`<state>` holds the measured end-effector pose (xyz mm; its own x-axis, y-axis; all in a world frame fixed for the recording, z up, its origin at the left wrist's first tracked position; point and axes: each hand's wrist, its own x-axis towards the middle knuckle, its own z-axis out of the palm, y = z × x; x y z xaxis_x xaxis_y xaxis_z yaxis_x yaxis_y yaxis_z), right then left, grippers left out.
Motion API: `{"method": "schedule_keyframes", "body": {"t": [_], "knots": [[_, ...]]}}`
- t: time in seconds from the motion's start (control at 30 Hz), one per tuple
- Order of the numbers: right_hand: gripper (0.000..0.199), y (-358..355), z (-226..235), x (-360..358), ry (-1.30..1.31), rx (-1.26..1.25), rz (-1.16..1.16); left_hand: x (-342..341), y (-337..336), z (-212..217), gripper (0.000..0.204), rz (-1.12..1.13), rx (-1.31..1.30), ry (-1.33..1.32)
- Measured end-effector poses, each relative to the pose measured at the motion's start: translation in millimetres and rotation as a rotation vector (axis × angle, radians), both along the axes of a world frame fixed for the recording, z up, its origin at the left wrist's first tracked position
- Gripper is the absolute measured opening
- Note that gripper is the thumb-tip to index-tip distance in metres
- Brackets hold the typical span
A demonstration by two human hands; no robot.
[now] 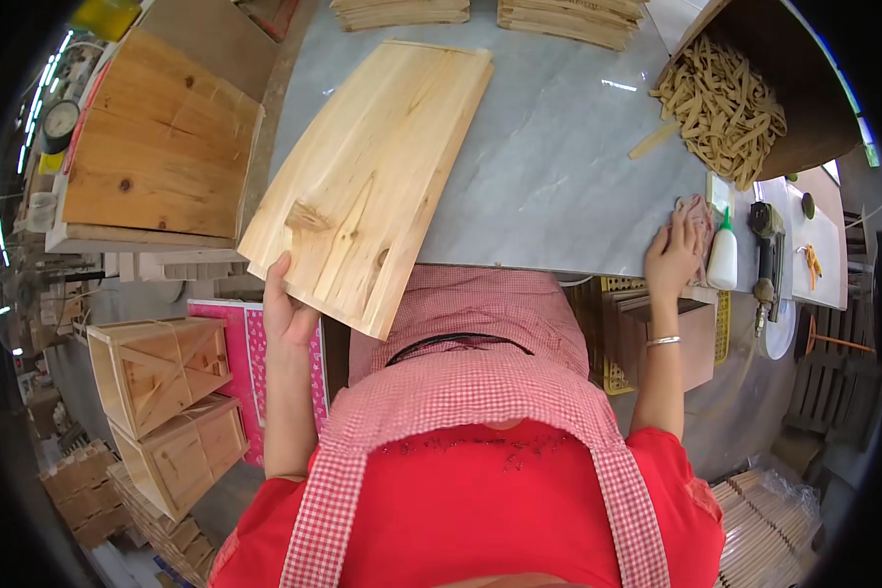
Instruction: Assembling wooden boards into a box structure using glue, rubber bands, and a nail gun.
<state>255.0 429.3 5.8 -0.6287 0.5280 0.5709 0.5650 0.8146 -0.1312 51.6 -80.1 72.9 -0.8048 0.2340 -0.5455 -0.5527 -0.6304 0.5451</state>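
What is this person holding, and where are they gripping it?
The left hand grips a flat pale wooden board at its near lower edge; the right hand rests on a cloth.

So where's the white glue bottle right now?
The white glue bottle stands at the grey table's right edge, just right of the right hand resting on a cloth.

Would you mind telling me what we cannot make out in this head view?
- Left hand: fingers hidden behind the wooden panel.
- Cloth: mostly covered by the right hand.
- Slat stacks: cut off by the top edge.
- Tool beside the glue bottle: too small to identify.
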Motion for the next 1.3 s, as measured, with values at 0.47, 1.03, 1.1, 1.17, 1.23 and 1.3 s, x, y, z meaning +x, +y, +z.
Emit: {"method": "schedule_keyframes", "body": {"t": [0.47,1.03,1.1,1.17,1.23,1.3], "knots": [[0.039,-68.4,31.0,-52.1,-0.117,-0.048,0.432,27.4,8.9,-40.6,0.06,-0.074,0.045,0.005],[0.035,-16.9,37.5,-266.7,0.105,-0.203,0.454,6.0,30.4,2.3,0.049,-0.65,-0.924,0.152],[0.033,-28.5,37.1,-294.7,0.035,-0.262,0.438,14.0,47.0,1.6,0.05,-0.623,-0.869,0.172],[0.036,-57.6,55.5,-310.5,-0.23,-0.483,0.391,17.3,52.1,1.6,0.046,-0.601,-0.891,0.153],[0.033,-88.6,58.4,-311.5,-0.117,-0.384,0.421,19.8,51.2,-0.3,0.044,-0.508,-0.864,0.214],[0.031,-109.3,57.7,-307.0,-0.006,-0.281,0.451,26.4,28.9,-14.2,0.041,-0.372,-0.842,0.173]]}}
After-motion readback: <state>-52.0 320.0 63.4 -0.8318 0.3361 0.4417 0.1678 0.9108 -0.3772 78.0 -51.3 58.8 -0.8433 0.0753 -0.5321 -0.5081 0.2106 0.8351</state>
